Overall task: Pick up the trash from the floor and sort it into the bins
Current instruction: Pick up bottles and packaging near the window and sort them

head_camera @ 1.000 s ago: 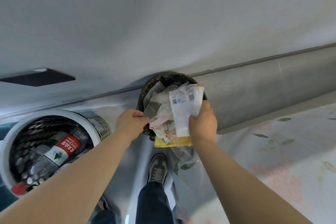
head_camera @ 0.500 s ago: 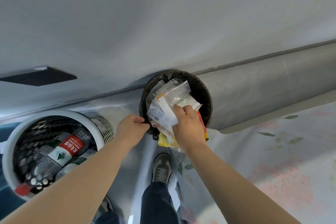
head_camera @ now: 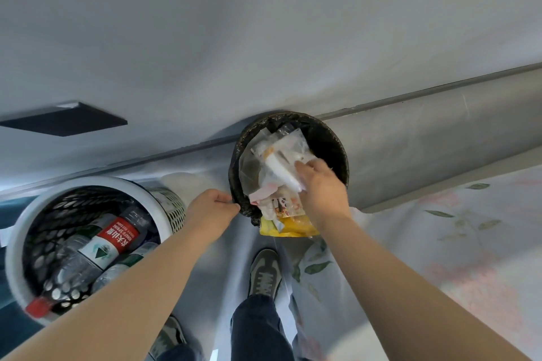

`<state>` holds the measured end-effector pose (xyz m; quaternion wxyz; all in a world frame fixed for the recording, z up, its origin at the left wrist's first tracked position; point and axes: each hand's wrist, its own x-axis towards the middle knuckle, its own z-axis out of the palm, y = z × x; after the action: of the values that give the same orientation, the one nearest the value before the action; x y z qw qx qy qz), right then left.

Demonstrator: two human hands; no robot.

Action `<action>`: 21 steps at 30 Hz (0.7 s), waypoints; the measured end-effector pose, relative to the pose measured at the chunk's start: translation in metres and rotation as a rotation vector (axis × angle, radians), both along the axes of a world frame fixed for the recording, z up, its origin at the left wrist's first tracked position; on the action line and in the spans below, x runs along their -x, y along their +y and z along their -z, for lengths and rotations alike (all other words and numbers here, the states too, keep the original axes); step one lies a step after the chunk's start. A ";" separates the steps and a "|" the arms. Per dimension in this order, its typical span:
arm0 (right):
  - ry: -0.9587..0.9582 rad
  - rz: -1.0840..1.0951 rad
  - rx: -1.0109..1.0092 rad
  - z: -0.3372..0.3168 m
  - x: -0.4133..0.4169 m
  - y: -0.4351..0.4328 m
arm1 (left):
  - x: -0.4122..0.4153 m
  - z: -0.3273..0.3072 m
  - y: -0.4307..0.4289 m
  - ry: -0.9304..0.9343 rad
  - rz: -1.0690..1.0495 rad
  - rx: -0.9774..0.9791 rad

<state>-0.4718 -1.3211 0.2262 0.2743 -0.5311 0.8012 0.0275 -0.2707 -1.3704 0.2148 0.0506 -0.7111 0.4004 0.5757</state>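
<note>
Two shoes [head_camera: 264,272] nearest, on grey floor [head_camera: 223,258], with dark trouser legs [head_camera: 258,328] above them. To their left, white mesh bin [head_camera: 13,252] holding plastic bottles [head_camera: 114,240], one with a red label. Left hand [head_camera: 212,208]: pinches near rim of black bin [head_camera: 340,149], thumb and fingers closed on the edge. Right hand [head_camera: 322,187]: fingers curled onto bundle of wrappers [head_camera: 281,161] in the mouth of that bin; motion-blurred. Bundle heaped inside, yellow packet [head_camera: 293,226] hanging out over near rim. Flowered sheet [head_camera: 440,228] spread on floor at right. Beyond, grey skirting [head_camera: 425,149] and pale wall [head_camera: 264,38] just behind black bin.
</note>
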 end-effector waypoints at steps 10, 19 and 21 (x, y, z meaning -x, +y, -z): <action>-0.211 0.196 -0.193 0.046 -0.008 -0.010 | -0.003 0.016 -0.007 0.019 0.032 0.012; -0.389 0.294 -0.257 0.042 -0.023 0.002 | -0.010 0.022 -0.009 0.034 0.048 0.027; -0.492 0.339 -0.256 0.027 -0.022 -0.001 | -0.012 0.018 -0.010 0.036 0.050 0.016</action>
<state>-0.4497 -1.3221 0.1994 0.5250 -0.3421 0.7779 -0.0469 -0.2588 -1.3802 0.1965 0.0517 -0.6907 0.4235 0.5838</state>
